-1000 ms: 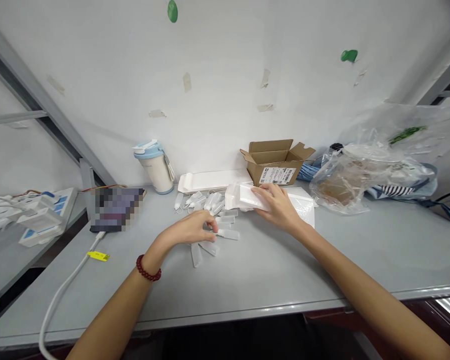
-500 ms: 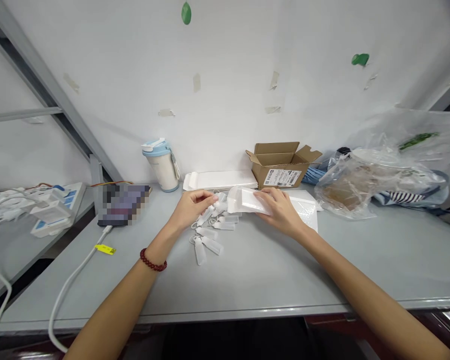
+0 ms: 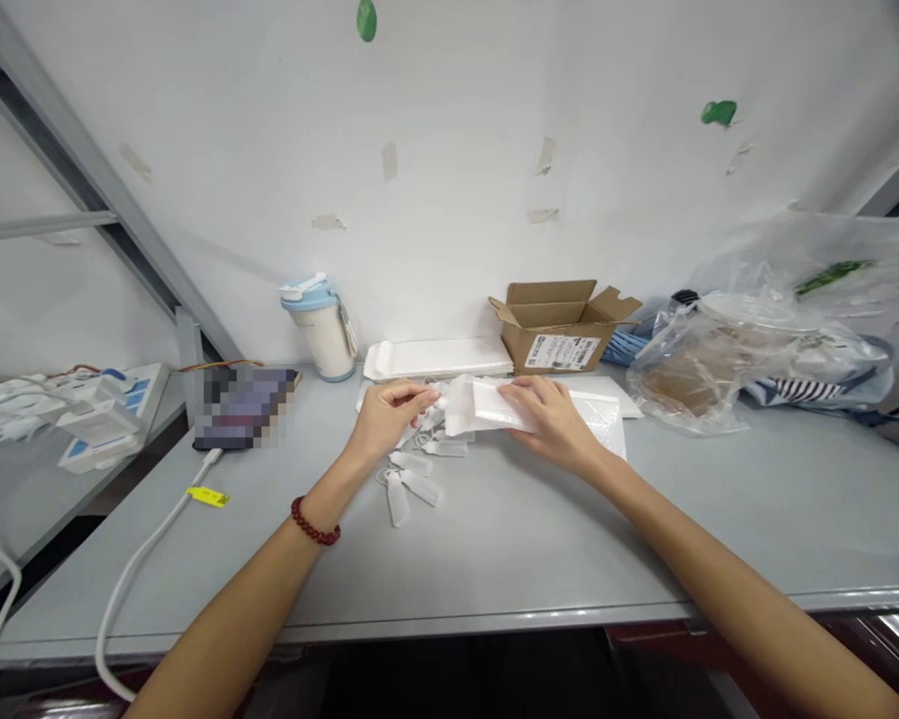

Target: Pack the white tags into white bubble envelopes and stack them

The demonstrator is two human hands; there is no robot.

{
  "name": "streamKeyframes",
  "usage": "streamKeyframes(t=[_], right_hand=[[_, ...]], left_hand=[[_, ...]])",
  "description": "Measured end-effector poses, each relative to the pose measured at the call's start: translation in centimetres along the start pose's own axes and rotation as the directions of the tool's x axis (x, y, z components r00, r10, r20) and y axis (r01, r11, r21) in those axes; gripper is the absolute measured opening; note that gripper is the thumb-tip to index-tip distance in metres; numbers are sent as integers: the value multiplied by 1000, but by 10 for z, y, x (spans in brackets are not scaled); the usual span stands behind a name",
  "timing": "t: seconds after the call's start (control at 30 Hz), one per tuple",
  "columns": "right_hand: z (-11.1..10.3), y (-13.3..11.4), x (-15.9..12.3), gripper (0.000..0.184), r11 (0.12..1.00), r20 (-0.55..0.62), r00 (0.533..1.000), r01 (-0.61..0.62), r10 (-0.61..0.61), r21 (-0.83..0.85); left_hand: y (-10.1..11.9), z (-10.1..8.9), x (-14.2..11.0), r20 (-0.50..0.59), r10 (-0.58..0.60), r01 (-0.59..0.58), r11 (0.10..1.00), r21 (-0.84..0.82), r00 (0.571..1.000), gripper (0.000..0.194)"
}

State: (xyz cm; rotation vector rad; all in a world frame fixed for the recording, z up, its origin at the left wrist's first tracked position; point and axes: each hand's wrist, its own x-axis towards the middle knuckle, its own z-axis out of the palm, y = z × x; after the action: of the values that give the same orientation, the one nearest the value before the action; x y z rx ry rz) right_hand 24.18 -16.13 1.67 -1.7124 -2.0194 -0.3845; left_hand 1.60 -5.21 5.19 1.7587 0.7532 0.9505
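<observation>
Bright, diffuse light covers the wall (image 3: 449,120) behind the box (image 3: 550,315) with only soft shadow, while the space below the table (image 3: 539,539), in front of the box, falls to near black. Glare noted on the bag (image 3: 678,384) right of the box and along the table's near edge; the pouch (image 3: 486,402) before the box is washed pale. Wide-angle stretch affects the strut (image 3: 112,180) far left of the box, its label (image 3: 561,354) print is illegible, and the phone (image 3: 262,399) left of it is partly pixelated.
</observation>
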Motion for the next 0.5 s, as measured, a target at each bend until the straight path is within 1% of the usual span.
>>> streamKeyframes(t=[0.1, 0.2, 0.3, 0.37, 0.43, 0.47, 0.5], right_hand=[[0, -3, 0, 43, 1000, -17, 1000, 24, -24, 13], [-1, -6, 0, 41, 999, -21, 999, 38, -37, 20], [-1, -10, 1, 41, 998, -12, 998, 55, -54, 28], [-1, -12, 1, 41, 997, -12, 997, 71, -71, 31], [-1, -13, 1, 42, 996, -11, 997, 81, -81, 29], [-1, -13, 1, 41, 996, -11, 997, 80, -79, 27], [-1, -12, 1, 41, 997, -12, 997, 72, -72, 25]], left_hand=[[-3, 3, 0, 7, 41, -42, 997, 70, 999, 20], [-8, 5, -2, 43, 68, -73, 992, 106, 997, 20], [-11, 11, -6, 79, 130, -143, 970, 195, 988, 16], [-10, 15, -9, 131, 176, -205, 944, 258, 976, 16], [-6, 17, -11, 174, 194, -240, 923, 301, 965, 19], [-4, 15, -11, 171, 190, -238, 916, 324, 967, 20], [-2, 12, -9, 145, 179, -220, 910, 351, 973, 20]])
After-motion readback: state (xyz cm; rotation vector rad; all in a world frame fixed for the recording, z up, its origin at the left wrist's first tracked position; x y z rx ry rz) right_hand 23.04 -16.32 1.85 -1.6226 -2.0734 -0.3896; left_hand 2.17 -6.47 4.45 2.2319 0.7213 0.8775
